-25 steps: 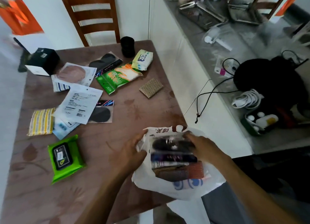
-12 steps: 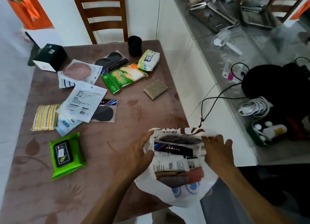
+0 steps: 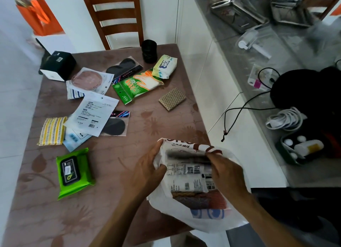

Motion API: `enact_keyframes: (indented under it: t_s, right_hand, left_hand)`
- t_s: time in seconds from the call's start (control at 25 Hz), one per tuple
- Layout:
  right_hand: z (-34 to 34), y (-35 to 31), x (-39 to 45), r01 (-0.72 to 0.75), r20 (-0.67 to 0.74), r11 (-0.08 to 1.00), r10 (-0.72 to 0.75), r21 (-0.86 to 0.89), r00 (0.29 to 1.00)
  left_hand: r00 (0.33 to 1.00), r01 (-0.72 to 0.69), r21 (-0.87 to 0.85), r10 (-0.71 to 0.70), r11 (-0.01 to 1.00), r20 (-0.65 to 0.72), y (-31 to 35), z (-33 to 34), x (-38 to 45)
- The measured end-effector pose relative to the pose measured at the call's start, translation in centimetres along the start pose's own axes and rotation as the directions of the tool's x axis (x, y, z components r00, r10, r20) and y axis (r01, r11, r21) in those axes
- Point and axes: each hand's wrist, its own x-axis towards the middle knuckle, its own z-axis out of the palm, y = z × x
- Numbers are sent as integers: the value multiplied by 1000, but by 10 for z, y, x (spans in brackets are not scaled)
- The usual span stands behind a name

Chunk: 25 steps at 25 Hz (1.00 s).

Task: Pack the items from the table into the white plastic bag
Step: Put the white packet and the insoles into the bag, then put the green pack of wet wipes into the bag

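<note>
The white plastic bag [image 3: 199, 221] hangs over the table's near right corner with several flat packets showing in its mouth. My left hand [image 3: 145, 170] grips the bag's left rim. My right hand [image 3: 226, 174] is over the bag's mouth, fingers pinching the top of the packets or the rim; I cannot tell which. On the brown table [image 3: 118, 154] lie a green wipes pack [image 3: 73, 172], a yellow striped sponge [image 3: 51, 130], a white label packet [image 3: 92, 115], a black eye-mask packet [image 3: 116, 125], a tan scouring pad [image 3: 172, 99], a green glove packet [image 3: 136, 85] and a tissue pack [image 3: 165, 66].
A black box [image 3: 58, 65] and a black cup [image 3: 149, 51] stand at the table's far edge, with a wooden chair [image 3: 115, 15] behind. A grey counter [image 3: 239, 65] to the right carries metal trays, a black bag, cables and a small case.
My right hand has moved from the bag's right rim inward over the bag's mouth. The bag's opening has narrowed and my left hand stays on the left rim.
</note>
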Motion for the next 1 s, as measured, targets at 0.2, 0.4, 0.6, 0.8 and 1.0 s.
enact_keyframes:
  t_s: [0.2,0.4,0.6,0.8,1.0]
  right_hand:
    - [-14,9,-15,197,234,958,-146,-209,961]
    - [-4,-9,-34,-68,517,996,33,50,856]
    - [-8,-89,17,63,189,925,-143,375,971]
    - [21,-182,53,284,138,890,-350,356,926]
    - [41,-214,42,185,46,935,-208,303,977]
  left_hand:
    - [1000,-4,-8,4,1000,-11,-3,5,0]
    - [999,-44,-20,44,999,-2,-15,-3,-3]
    - [997,-78,-245,75,967,-21,-48,-32,-27]
    - [859,143,-292,-265,946,-438,-116,-73,-43]
    - [711,649,73,-569,758,-414,-231,-120,-29]
